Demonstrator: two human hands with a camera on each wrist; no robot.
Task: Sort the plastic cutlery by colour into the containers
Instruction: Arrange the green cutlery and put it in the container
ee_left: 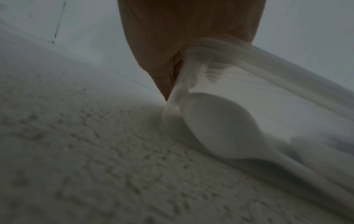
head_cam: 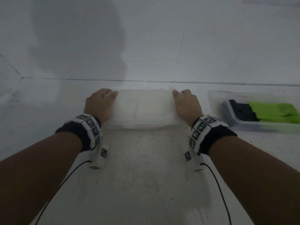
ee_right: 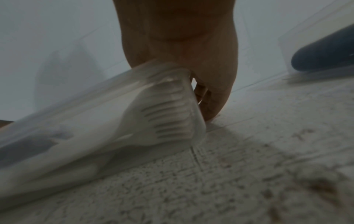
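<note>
A clear plastic container (head_cam: 142,108) holding white cutlery sits on the table in front of me, near the back wall. My left hand (head_cam: 100,101) grips its left end and my right hand (head_cam: 185,101) grips its right end, fingers curled over the rim. In the left wrist view a white spoon (ee_left: 220,125) lies against the clear wall (ee_left: 277,84) beside my left hand (ee_left: 172,63). In the right wrist view white forks (ee_right: 164,115) show through the container's end by my right hand (ee_right: 206,84).
To the right stands a second clear container (head_cam: 243,120) holding black cutlery (head_cam: 241,111) and green cutlery (head_cam: 274,112); its corner with a dark piece (ee_right: 323,56) shows in the right wrist view. A white speckled table (head_cam: 146,168) lies before me and a white wall behind.
</note>
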